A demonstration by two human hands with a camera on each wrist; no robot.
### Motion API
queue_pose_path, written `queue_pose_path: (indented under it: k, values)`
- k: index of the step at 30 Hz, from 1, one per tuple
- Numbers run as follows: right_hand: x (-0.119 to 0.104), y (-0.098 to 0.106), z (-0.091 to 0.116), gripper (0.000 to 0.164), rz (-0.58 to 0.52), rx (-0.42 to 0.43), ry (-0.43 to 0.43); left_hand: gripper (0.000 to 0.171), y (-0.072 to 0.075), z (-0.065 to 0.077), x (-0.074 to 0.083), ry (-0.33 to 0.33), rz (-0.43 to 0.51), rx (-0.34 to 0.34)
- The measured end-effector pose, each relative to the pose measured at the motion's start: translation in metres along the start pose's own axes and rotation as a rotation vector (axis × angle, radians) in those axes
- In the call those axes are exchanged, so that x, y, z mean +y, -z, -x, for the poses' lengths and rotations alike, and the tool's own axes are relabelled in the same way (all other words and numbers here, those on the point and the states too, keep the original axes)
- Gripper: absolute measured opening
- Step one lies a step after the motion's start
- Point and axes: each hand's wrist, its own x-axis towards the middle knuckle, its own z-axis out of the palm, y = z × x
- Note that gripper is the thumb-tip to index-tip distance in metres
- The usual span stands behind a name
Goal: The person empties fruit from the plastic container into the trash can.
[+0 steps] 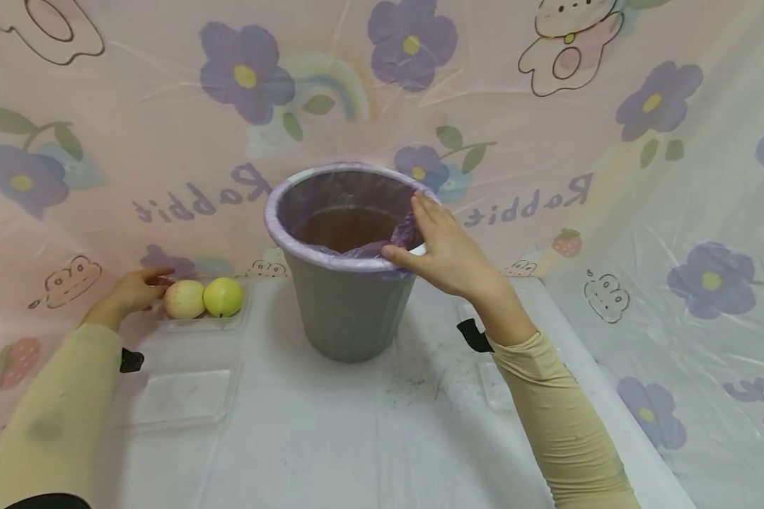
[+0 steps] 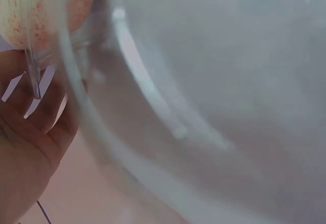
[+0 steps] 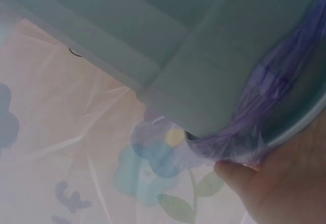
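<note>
A grey bin (image 1: pixel 350 311) stands at the middle of the table, lined with a thin purple bag (image 1: pixel 318 256) folded over most of its rim. At the right of the rim, a short stretch of white edge shows bare where the bag sags inward. My right hand (image 1: pixel 448 254) rests there with fingers straight and spread, and its thumb lies near the front edge. To the left, a pale reddish apple (image 1: pixel 184 300) and a yellow-green apple (image 1: pixel 223 297) sit in a clear plastic tray (image 1: pixel 206 324). My left hand (image 1: pixel 134 288) is beside the reddish apple, fingers loosely extended at the tray's left end.
Another clear tray (image 1: pixel 184 396) lies in front of the apples. Part of a clear tray (image 1: pixel 496 385) shows beside my right forearm. Dark smudges mark the white tabletop (image 1: pixel 331 438) right of the bin. A patterned curtain (image 1: pixel 165 155) hangs close behind and to both sides.
</note>
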Motion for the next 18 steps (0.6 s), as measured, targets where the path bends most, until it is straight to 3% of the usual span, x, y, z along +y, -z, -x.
queue_pose_path:
  k: [11, 18]
  values:
    - [-0.0009, -0.0014, -0.0004, 0.110, 0.002, 0.003, 0.003, 0.055, -0.0055, 0.0018, 0.0052, 0.091, 0.158, -0.053]
    - [0.0003, -0.0013, -0.0007, 0.109, 0.000, 0.003, 0.002, 0.054, -0.0066, -0.0038, 0.0026, 0.092, 0.171, -0.031]
